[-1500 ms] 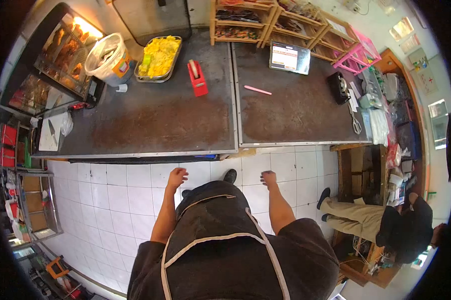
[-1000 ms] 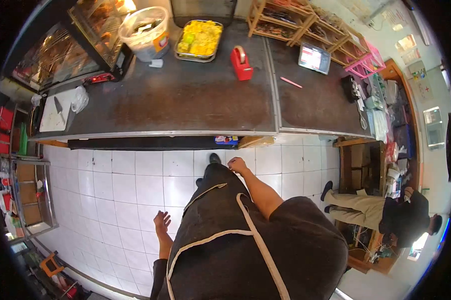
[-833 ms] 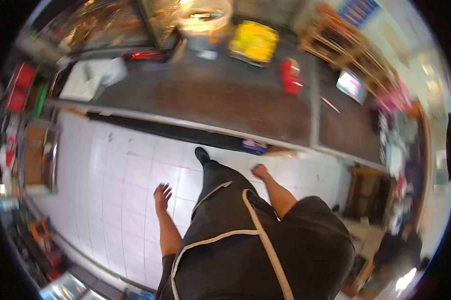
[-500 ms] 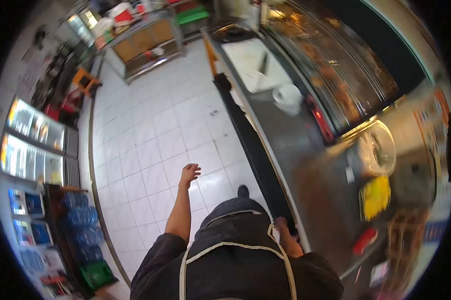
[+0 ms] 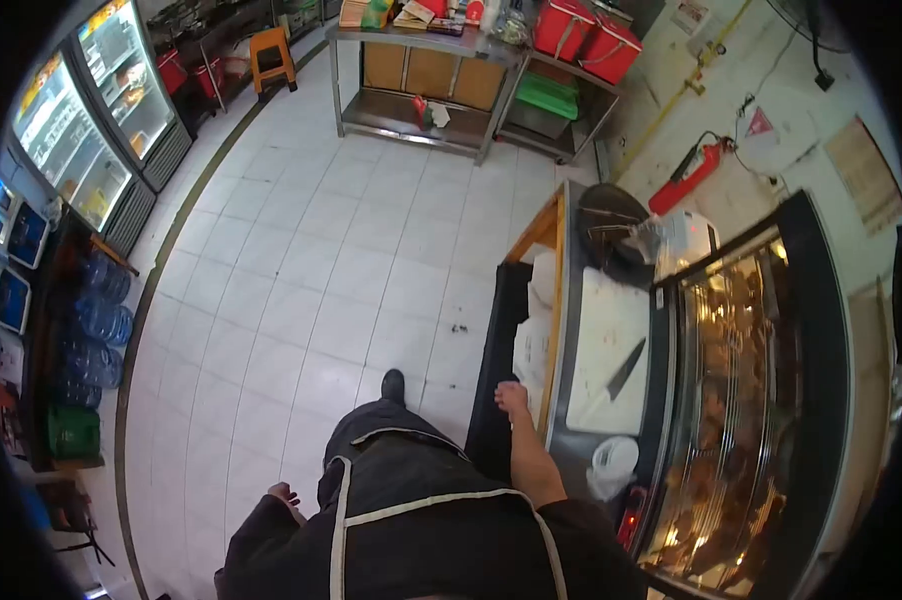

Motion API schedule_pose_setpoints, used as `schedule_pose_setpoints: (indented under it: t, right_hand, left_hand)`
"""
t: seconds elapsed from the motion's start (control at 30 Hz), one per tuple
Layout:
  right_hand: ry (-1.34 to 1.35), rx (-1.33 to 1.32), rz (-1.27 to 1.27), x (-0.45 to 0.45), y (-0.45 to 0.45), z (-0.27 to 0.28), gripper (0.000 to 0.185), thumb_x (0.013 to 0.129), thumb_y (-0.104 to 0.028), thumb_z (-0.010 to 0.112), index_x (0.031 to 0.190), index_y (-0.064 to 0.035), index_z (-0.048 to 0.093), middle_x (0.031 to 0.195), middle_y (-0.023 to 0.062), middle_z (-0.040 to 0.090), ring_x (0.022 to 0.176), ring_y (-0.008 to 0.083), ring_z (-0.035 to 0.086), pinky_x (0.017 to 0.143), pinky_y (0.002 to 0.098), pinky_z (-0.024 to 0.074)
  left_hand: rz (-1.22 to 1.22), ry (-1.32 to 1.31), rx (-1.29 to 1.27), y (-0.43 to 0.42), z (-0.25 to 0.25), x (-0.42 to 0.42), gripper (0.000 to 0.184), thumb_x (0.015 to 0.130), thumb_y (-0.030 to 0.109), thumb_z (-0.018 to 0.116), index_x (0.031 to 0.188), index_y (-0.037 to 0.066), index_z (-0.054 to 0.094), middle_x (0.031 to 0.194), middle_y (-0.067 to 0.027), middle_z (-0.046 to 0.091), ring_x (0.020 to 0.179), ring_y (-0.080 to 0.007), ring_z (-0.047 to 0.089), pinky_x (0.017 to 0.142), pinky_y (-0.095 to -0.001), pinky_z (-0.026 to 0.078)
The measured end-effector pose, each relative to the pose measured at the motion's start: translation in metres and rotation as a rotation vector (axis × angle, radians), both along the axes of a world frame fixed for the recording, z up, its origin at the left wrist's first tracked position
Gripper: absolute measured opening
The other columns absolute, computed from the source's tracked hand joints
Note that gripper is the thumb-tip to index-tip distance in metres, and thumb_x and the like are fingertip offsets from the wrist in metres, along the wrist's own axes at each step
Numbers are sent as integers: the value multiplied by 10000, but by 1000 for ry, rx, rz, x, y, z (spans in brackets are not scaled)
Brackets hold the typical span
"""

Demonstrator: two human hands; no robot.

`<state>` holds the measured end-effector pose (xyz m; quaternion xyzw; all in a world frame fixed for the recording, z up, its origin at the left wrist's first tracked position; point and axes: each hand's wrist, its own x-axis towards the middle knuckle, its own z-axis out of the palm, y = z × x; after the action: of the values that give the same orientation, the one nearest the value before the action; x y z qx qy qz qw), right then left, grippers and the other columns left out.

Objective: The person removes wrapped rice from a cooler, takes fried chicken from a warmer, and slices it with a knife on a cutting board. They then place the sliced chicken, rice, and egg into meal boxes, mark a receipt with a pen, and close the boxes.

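Beside a grey-topped desk point(image 5: 574, 452), a person's left hand point(image 5: 284, 493) hung loosely open; the right hand point(image 5: 512, 397) was curled, its grip impossible to tell. Nearby, on a white rectangular board point(image 5: 601, 310), lay a dark-bladed knife point(image 5: 626, 370), likely light, stiff and sharp, best held by its handle.

1. Right: the near desk point(image 5: 574, 455), carrying a cutting board point(image 5: 601, 305) with a knife point(image 5: 627, 370) on it.
2. Right of the board: a display cabinet point(image 5: 726, 420).
3. Just left of this desk: the right hand point(image 5: 512, 398); the left hand point(image 5: 284, 493) is well apart from it.
4. Ahead: a far desk point(image 5: 426, 44).
5. Left: a fridge point(image 5: 126, 85), with water bottles point(image 5: 101, 320) nearer.
6. Between fridge and far desk: a stool point(image 5: 269, 55).
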<state>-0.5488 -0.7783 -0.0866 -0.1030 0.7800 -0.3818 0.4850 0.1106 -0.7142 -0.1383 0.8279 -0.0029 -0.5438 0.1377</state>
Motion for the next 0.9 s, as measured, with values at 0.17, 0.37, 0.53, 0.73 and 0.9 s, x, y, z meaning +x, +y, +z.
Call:
schedule_pose_setpoints:
  t: [0.17,0.37,0.53,0.73,0.9]
  right_hand:
    - [-180,-72,-140,-7,-59,11,94,829,-154,615,797,-66,602,644,20,564,507,122,534,411,264,389]
    - [-271,363,-49,-57,-132,-76,142,870,-207,585,746,-141,565,651,24,461,574,169,466,552,362,424]
    - [-306,251,-36,-151,-289,-84,180,877,-203,553,714,-131,579,632,36,487,555,174,493,517,357,419]
    - [-298,-208,-206,-311,-588,9,102,897,-179,544,907,-96,602,711,31,573,573,151,542,484,316,432]
    - [-41,-490,-272,-462,-809,142,238,902,-230,611,1066,-60,581,921,70,659,781,162,629,675,296,518]
  left_hand:
    - [-276,126,-86,-219,-7,-81,189,890,277,528,930,96,562,713,-48,598,510,-151,533,398,-306,336]
    - [-477,188,-574,-594,28,-342,282,858,205,560,1071,23,590,788,-116,681,548,-168,621,390,-278,398]
    - [-638,344,-591,-766,60,-513,270,881,218,582,1094,51,589,845,-105,690,619,-166,644,434,-287,428]
    - [-743,645,-789,-960,115,-635,325,945,293,500,1238,156,530,1132,-84,642,921,-217,641,786,-373,515]
    - [-561,688,-887,-1149,204,-768,376,920,350,570,1223,128,543,1126,-68,637,948,-204,610,844,-374,482]
